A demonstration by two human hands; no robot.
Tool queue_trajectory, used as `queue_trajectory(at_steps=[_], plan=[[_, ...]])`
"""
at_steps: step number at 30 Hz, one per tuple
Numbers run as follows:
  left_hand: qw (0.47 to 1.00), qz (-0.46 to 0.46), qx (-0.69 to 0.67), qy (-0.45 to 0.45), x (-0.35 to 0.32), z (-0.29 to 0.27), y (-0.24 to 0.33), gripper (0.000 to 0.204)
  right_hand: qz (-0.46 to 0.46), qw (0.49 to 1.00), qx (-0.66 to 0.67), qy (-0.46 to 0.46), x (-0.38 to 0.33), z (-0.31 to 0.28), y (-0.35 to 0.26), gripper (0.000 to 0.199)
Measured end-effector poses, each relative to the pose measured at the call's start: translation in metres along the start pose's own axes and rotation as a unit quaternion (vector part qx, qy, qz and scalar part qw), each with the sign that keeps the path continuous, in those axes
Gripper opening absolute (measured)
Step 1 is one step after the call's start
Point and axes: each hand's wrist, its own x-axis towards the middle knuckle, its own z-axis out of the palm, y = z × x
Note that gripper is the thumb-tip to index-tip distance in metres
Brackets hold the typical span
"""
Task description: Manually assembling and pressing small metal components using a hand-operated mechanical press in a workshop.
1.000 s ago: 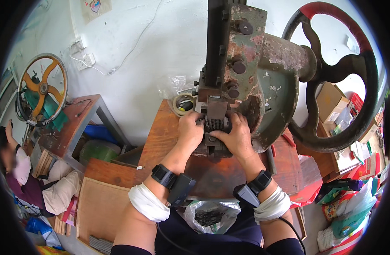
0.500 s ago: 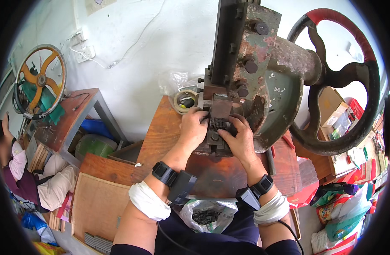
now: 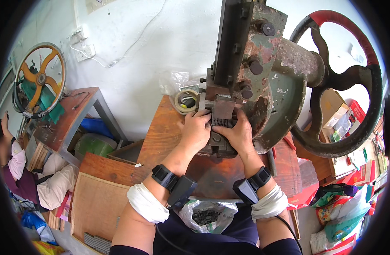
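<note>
A worn green hand press (image 3: 269, 55) stands on the wooden bench. A dark metal piece with fine ridges, like a stack of thin strips (image 3: 220, 121), sits under its ram (image 3: 224, 104). My left hand (image 3: 195, 131) is closed at the left of this piece, fingertips against it. From the right, my right hand (image 3: 239, 134) is closed on it too, its thumb across the front. Parts of the piece are hidden by my fingers. A bolted clamp block (image 3: 216, 139) lies just in front, below my thumbs.
A spoked handwheel (image 3: 369, 85) rises at the right of the press. Behind my left hand is a tape roll (image 3: 179, 103) with small items inside. Below the bench edge hangs a plastic bag (image 3: 188, 214) of dark pieces. A wooden tray (image 3: 97, 204) stands left; another person (image 3: 22, 178) sits beyond.
The press has shifted slightly right in the picture. My right thumb has moved left across the front of the ridged piece, and my left fingers have moved slightly right.
</note>
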Motion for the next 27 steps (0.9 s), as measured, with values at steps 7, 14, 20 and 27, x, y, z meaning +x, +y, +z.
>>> queue_trajectory(at_steps=[7, 14, 20, 27], plan=[[0.991, -0.013, 0.103, -0.085, 0.001, -0.006, -0.005, 0.028, 0.000, 0.999, 0.035, -0.024, 0.001, -0.006, 0.001, 0.069], [0.988, -0.029, 0.123, -0.087, 0.001, -0.010, -0.002, 0.025, 0.124, 0.947, 0.285, -0.080, 0.010, -0.011, 0.012, 0.056], [0.990, -0.038, 0.068, -0.119, 0.002, -0.013, -0.009, 0.027, -0.023, 0.997, 0.010, -0.073, 0.012, -0.026, -0.006, 0.049], [0.992, -0.038, 0.056, -0.109, 0.001, -0.010, -0.007, 0.026, 0.006, 0.988, -0.110, -0.105, 0.020, -0.033, -0.025, 0.045]])
